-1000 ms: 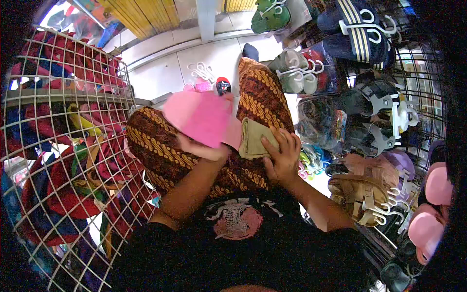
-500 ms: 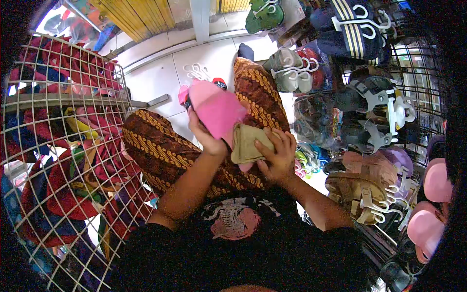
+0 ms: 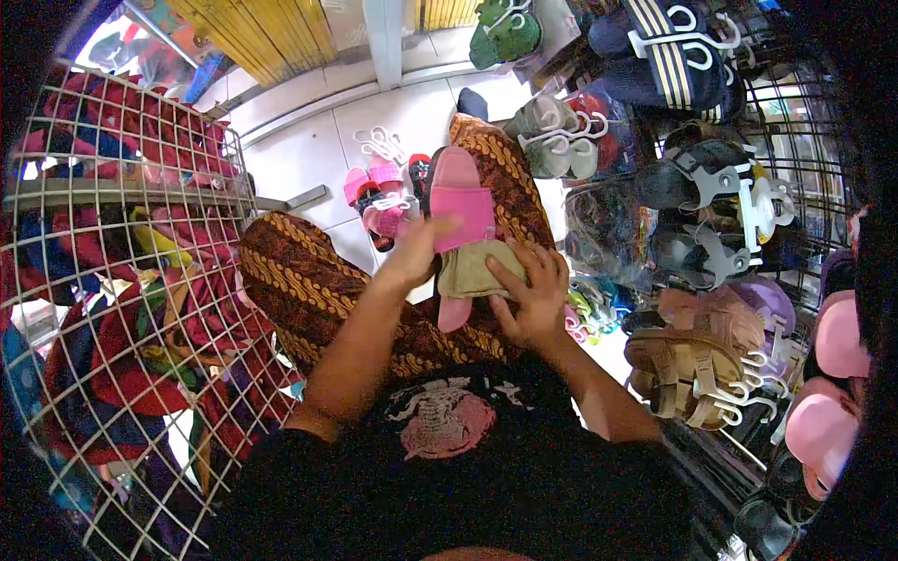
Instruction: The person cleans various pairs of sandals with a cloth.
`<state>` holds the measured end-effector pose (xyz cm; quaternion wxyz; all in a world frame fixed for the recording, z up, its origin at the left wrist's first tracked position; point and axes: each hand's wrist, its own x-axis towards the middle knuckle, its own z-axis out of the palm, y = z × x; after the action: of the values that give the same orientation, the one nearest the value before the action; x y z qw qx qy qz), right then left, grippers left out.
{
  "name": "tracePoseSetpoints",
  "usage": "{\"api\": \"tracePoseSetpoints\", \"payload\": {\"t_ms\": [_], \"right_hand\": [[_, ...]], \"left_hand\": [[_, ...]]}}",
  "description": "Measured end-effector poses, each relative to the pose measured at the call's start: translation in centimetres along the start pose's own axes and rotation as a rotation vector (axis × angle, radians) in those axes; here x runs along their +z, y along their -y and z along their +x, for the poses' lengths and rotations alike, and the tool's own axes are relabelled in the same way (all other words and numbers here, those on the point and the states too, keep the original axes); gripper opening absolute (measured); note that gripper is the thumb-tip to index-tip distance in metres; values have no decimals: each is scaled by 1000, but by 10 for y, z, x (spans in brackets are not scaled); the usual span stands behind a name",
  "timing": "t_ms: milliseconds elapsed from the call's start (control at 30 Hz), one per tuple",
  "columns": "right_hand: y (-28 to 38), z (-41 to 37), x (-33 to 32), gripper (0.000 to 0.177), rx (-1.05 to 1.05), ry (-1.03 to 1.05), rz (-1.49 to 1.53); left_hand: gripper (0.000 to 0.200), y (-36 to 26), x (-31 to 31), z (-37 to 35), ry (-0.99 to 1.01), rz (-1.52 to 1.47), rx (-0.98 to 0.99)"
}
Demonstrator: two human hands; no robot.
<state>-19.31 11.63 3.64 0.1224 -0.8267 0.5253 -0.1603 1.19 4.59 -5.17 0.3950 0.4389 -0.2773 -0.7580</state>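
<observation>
A pink slide sandal [image 3: 462, 210] lies over my lap, its toe end pointing away from me and its pink heel end showing below. My right hand [image 3: 533, 294] presses a folded olive-beige cloth [image 3: 472, 270] against the sandal, just below the strap. At the sandal's left edge is my left hand [image 3: 414, 254], blurred, with its fingers reaching toward the pink strap; whether they grip it is unclear.
On the tiled floor ahead are pink and black sandals [image 3: 382, 213] with white hangers [image 3: 379, 142]. A wire rack [image 3: 140, 234] of colourful goods stands left. Sandals on hangers, including a brown pair [image 3: 687, 365], hang at right.
The pink sandal has turned from tilted to nearly straight and now lies lower. My left hand has moved from its far side down to its left edge. The cloth sits slightly flatter.
</observation>
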Motion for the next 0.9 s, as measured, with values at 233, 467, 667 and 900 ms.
{"api": "tracePoseSetpoints", "payload": {"t_ms": [233,467,667,900], "right_hand": [[16,25,-41,35,144,-222,380],[73,57,-162,10,-270,-83,1535],[104,48,-190,11,-543,231,1691],[104,41,-192,12,-528,242,1681]], "left_hand": [[21,-34,-11,-7,93,-262,-104],[14,-2,-22,26,78,-455,-264],[18,-32,8,-3,-93,-404,-234],[23,-28,5,0,60,-430,-252]]}}
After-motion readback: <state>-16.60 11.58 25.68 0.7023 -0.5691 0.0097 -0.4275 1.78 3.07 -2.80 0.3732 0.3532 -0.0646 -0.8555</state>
